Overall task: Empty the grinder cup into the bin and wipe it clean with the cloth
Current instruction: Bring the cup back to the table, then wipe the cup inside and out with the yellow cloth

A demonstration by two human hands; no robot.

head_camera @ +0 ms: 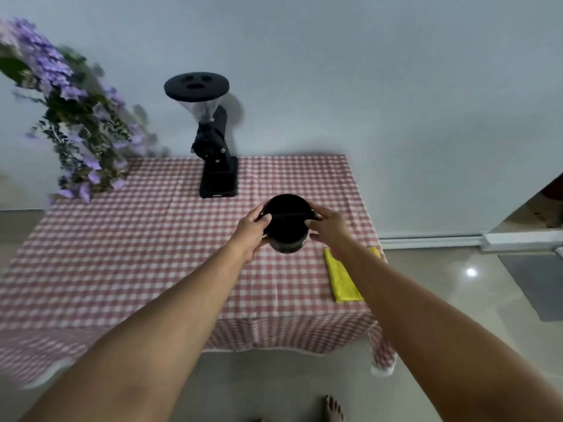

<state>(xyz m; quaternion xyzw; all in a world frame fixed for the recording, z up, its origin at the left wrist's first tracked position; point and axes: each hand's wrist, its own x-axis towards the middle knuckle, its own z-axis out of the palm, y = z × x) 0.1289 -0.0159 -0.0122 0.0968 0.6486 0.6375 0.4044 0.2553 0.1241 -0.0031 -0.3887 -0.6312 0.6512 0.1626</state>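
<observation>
The black grinder cup [286, 222] is held above the checked tablecloth, its dark opening facing me. My left hand [251, 231] grips its left side with thumb over the rim. My right hand [330, 228] touches its right side, fingers curled against the rim. A folded yellow cloth [342, 281] lies on the table at the right edge, partly hidden under my right forearm. No bin is in view.
A black coffee grinder [214, 153] with a lidded hopper stands at the back of the table [122, 254] against the white wall. Purple flowers [70, 117] fill the back left corner. Tiled floor lies to the right, and my bare foot [333, 409] shows below.
</observation>
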